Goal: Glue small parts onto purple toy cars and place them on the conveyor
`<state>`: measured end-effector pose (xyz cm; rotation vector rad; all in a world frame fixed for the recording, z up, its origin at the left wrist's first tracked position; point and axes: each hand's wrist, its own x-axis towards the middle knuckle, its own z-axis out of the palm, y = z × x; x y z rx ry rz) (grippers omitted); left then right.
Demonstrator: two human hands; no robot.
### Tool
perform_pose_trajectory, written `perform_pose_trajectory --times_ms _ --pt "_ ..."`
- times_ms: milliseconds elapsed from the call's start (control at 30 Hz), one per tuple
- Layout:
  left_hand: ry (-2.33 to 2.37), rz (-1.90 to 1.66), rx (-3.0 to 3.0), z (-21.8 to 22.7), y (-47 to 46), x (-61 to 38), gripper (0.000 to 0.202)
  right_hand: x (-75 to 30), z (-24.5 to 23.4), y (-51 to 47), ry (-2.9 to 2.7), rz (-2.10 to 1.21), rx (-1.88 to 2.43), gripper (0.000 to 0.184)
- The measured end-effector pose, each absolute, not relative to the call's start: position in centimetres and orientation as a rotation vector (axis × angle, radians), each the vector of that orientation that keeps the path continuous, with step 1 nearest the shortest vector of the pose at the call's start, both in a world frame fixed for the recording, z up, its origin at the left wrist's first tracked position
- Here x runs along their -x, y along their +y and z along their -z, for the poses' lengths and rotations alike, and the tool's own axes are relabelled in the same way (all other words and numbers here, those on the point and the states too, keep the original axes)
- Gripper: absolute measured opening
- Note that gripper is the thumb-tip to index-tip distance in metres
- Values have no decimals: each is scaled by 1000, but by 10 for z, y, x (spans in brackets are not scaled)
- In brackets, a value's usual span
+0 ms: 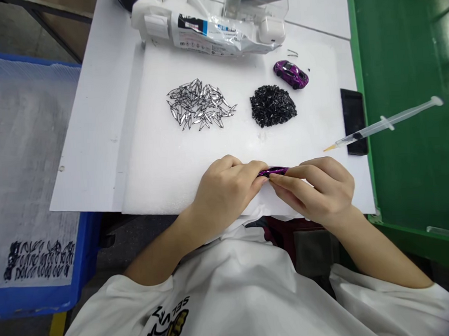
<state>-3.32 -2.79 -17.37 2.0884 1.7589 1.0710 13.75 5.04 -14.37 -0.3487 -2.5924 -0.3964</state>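
Left hand (223, 190), right hand (316, 191): fingers pressed together, both pinching a glossy purple strip (273, 172) above the near edge of a white foam board (165, 186). Purple toy car (291, 74) and heaped black shards (273, 105) lie on the board's far half.

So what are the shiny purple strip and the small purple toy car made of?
The shiny purple strip looks like metallic-coated plastic or metal: it glares mirror-bright, though fingers hide most. The small purple toy car shares that gloss: painted metal or plastic, perhaps.
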Motion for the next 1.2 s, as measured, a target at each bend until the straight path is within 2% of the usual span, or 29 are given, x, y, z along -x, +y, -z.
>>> perform_pose_trajectory --times_ms 200,367,600,833,900,1067,1133,1200 --pt "1747 -1046 -2091 172 -29 33 21 -137 142 54 -2687 389 309 12" --pt "1760 -1042 -2095 172 -28 33 20 -142 143 60 -2613 185 285 9" --pt "1727 -1082 -2100 173 -30 34 17 -141 123 72 -2420 -33 553 11" --pt "1702 -1006 -2162 167 -38 36 27 -106 121 91 -2671 -349 866 14" --pt "1677 -1059 -2198 165 -47 35 26 -90 125 98 -2725 -334 880 17" --pt "1263 -1570 -2081 177 -91 29 8 -51 139 121 -2778 -83 946 27" --pt "1249 -1614 -1964 192 -112 26 9 -41 144 129 -2800 -30 992 27" --pt "1425 -1548 -1818 207 -131 24 13 -35 147 135 -2835 4 1031 25"
